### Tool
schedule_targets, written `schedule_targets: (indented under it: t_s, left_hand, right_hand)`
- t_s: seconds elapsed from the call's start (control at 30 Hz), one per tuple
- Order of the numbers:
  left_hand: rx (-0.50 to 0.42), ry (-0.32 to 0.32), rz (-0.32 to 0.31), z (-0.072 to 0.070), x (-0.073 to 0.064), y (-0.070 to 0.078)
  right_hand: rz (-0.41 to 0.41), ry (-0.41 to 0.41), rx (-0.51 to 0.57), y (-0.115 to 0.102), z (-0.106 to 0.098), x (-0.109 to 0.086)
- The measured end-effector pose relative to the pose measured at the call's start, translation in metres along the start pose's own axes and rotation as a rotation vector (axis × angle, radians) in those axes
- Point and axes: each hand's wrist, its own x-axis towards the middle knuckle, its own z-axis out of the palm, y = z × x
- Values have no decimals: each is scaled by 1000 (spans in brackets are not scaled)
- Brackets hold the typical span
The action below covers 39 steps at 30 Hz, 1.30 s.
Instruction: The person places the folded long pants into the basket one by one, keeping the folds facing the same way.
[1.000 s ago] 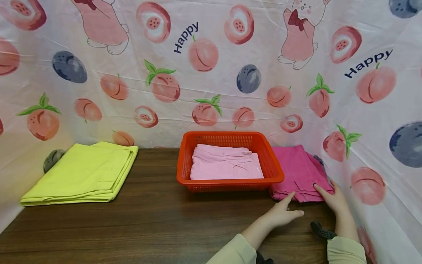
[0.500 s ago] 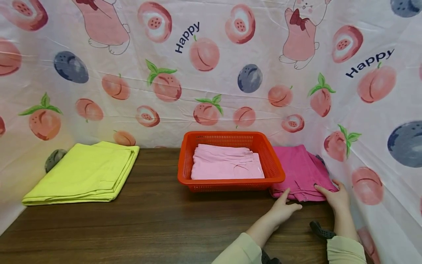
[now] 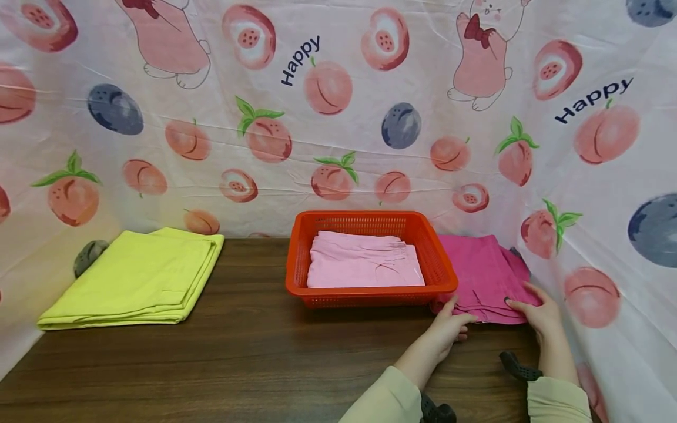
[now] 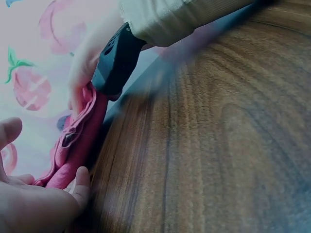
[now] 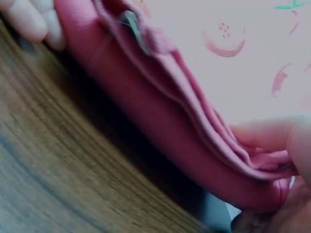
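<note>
Folded magenta trousers (image 3: pixel 486 273) lie at the right end of the table, partly behind the basket. My left hand (image 3: pixel 446 330) grips their front left corner, with its thumb (image 4: pixel 81 187) at the lower fold in the left wrist view. At the front right corner, my right hand (image 3: pixel 546 317) pinches the layers; the right wrist view has fingers (image 5: pixel 265 135) over the top and others at the underside. A dark gap shows beneath the front fold (image 5: pixel 146 119). Light pink folded clothing (image 3: pixel 365 261) lies inside the red plastic basket (image 3: pixel 370 292).
Folded yellow-green cloth (image 3: pixel 137 276) lies at the left of the brown wooden table (image 3: pixel 238 364). A fruit-print sheet (image 3: pixel 349 129) hangs behind and along both sides, close to my right arm. Black wrist straps (image 3: pixel 520 369) sit on both wrists.
My left hand has moved from resting near the front edge to gripping the trousers' left corner. My right hand has taken hold of the right corner, and the front edge has shifted slightly.
</note>
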Motion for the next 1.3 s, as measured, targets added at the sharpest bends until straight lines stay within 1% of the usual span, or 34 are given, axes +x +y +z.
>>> schedule_targets:
  t_s: [0.1,0.17,0.3,0.4,0.5,0.6,0.67,0.73,0.83,0.93,1.0,1.07,1.13,1.3]
  left_hand:
    - [-49,0,-12,0,0,1]
    - [-54,2,-13,-1,0,2]
    - [-59,21,-14,0,-3,4]
    - [-65,47,-12,3,-2,4]
    - [-95,79,-2,7,-1,3]
    - [-158,107,11,12,0,1]
    - [-192,140,23,16,0,-2]
    - [-218,189,39,21,0,-4]
    - [-211,290,66,31,-4,-5]
    - [-208,385,73,42,-8,-3]
    - [-218,435,74,47,-10,-2]
    - [-253,469,68,52,-10,-2]
    - [-307,489,65,55,-10,-2]
    - [-442,507,44,60,-8,-1]
  right_hand:
    - [-12,-49,28,-1,-3,-1]
    - [-27,-76,27,-1,-5,-2]
    - [-73,-139,-21,-4,-10,-5]
    - [-105,-193,-69,-8,-16,-6]
    - [-125,-230,-107,-13,-21,-7]
    - [-152,-249,-140,-19,-24,-8]
    - [-171,-261,-157,-22,-26,-9]
    - [-189,-267,-181,-26,-27,-11]
    - [-205,-270,-232,-33,-29,-13]
    - [-196,-270,-278,-40,-32,-17]
    - [-186,-273,-300,-44,-33,-19]
    - [-179,-273,-307,-48,-34,-21]
    - [-181,-273,-308,-50,-34,-23]
    - [-192,-268,-321,-53,-36,-24]
